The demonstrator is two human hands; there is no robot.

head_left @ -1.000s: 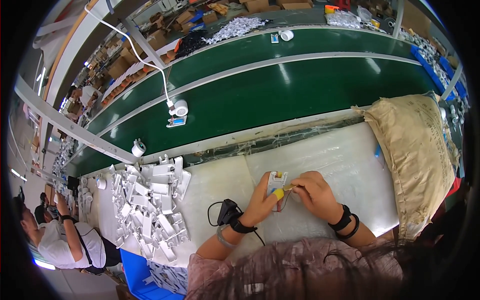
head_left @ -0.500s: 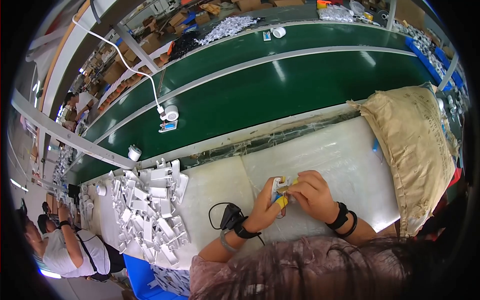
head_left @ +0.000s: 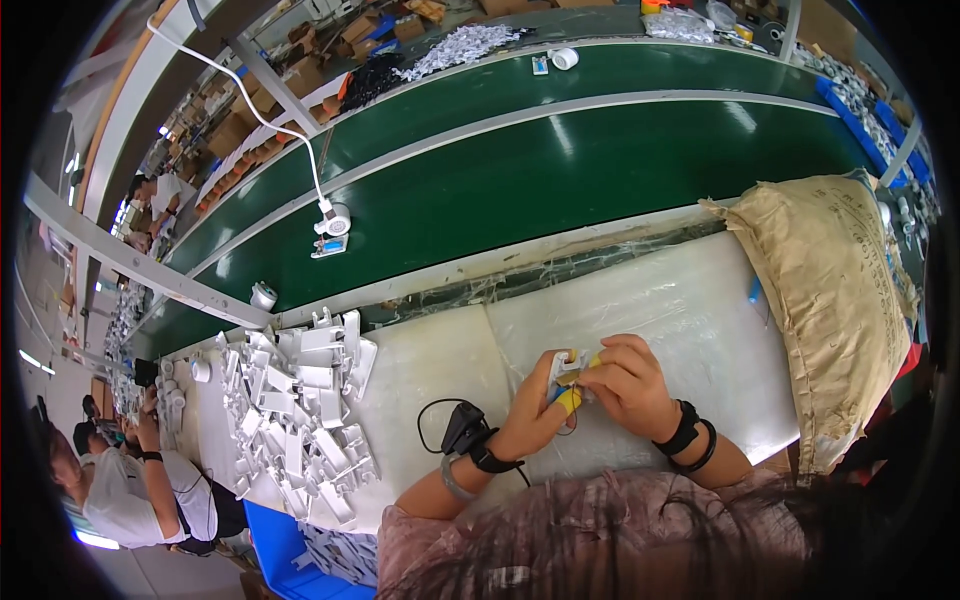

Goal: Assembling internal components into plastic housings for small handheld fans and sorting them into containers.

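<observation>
Right of the pile [head_left: 300,410], the left hand [head_left: 535,415] pinches a white part [head_left: 560,366], seemingly steadying it for the right hand [head_left: 632,388], on its side away from the pile; that grip's state I cannot tell.

Behind the left fingers [head_left: 541,377] sit a black wrist strap [head_left: 491,460] and pale bangle [head_left: 456,480]; behind the right fingers [head_left: 624,360], a black wristband [head_left: 683,430] and thinner loop [head_left: 708,448]. Farther back, a dusty-pink top [head_left: 640,515], perhaps patterned.
</observation>
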